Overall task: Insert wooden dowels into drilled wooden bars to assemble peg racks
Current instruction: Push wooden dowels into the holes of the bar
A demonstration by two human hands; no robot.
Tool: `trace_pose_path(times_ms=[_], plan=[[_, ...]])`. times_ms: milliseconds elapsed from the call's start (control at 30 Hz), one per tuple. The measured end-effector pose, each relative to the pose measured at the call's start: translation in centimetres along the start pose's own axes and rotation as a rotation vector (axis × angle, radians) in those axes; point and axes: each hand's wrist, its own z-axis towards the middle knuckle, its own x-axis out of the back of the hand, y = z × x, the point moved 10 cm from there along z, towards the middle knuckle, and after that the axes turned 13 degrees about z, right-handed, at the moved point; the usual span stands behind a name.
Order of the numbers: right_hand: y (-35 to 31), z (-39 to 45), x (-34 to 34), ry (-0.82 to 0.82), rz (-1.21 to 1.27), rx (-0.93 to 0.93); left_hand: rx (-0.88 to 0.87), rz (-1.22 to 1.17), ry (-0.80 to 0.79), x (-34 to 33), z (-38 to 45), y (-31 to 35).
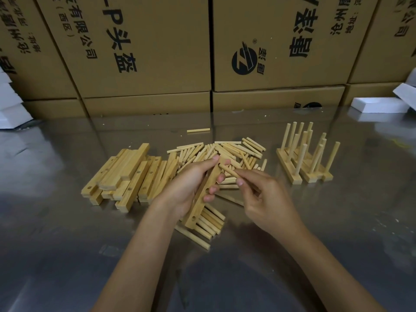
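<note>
My left hand (191, 188) grips a drilled wooden bar (199, 208) above the metal table, its near end showing an open hole. My right hand (261, 192) pinches a wooden dowel (228, 170) whose far tip touches the bar's upper end by my left thumb. Several dowels (211, 221) lie under and beside the bar's near end; whether any sit in its holes I cannot tell. A heap of loose dowels (234, 152) lies just beyond my hands.
A stack of drilled bars (126, 176) lies to the left. Several finished peg racks (306, 154) stand upright at the right. One stray dowel (198, 130) lies farther back. Cardboard boxes (146, 52) wall off the back, with white foam blocks (378, 104) at the sides.
</note>
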Motion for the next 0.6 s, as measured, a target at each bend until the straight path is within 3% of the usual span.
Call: trace_pose_path(times_ms=[300, 600], plan=[[-0.5, -0.3, 1.1, 0.073, -0.233, -0.037, -0.067, 0.223, 0.135, 0.1, -0.1, 0.6], [2.6, -0.9, 0.6, 0.125, 0.136, -0.272, -0.095, 0.364, 0.209, -0.9, 0.2, 0.8]])
